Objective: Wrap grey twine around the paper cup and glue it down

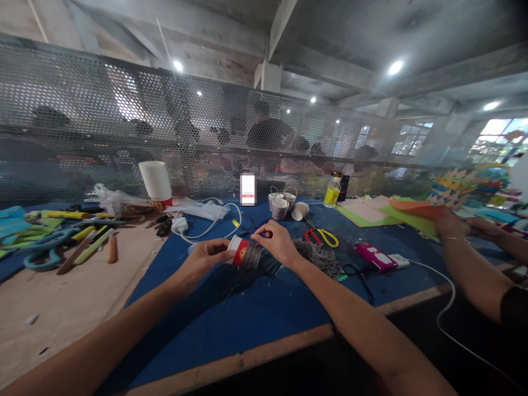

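Note:
My left hand [209, 257] grips a red paper cup [238, 251] by its white-rimmed end. The cup lies on its side in the air, and grey cord [252, 256] is wound around its other end. Thin strands spread out to the right of the winding. At that end my right hand [275, 241] is closed in a pinch; what sits between its fingertips is too small to make out. A heap of grey cord [319, 257] lies on the blue mat just beyond my right wrist.
Scissors with red and yellow handles [322, 237], small cord-covered cups [279, 207] and a magenta device [376, 257] lie ahead and right. Stacked paper cups [155, 182], a white cable [180, 225] and tools [88, 250] are left. A co-worker's arms [462, 258] handle coloured paper at right.

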